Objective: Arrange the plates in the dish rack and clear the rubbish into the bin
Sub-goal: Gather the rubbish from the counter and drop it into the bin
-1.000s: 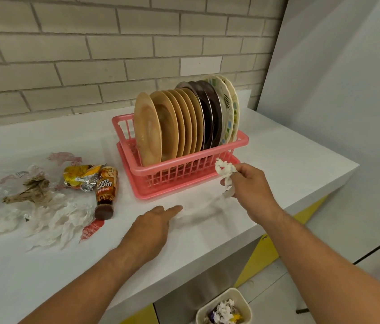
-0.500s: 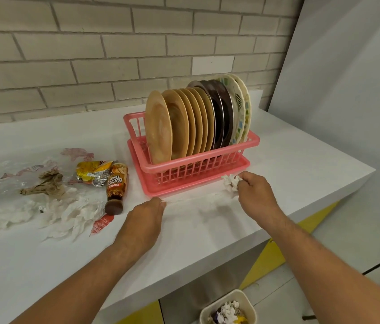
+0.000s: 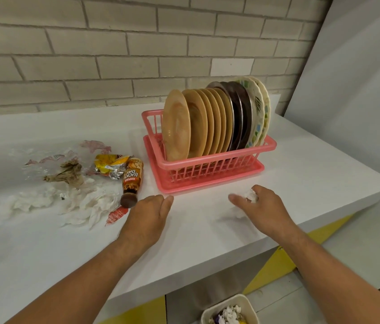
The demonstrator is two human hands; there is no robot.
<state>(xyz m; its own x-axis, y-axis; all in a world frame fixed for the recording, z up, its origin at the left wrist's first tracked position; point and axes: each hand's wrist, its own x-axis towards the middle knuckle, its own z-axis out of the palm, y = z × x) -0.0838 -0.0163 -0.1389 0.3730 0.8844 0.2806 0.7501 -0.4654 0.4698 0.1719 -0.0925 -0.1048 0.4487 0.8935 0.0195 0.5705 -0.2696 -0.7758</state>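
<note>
The right hand pinches a crumpled tissue just in front of the dish rack; the bin lies below the counter edge, nearer this hand, while the left hand rests relaxed and empty beside the bottle

Pale grey-beige brick wall runs along the back, and a plain smooth white wall angles in on the right. The white countertop has yellow panels underneath, over a light tiled floor. Lighting's soft and even.
</note>
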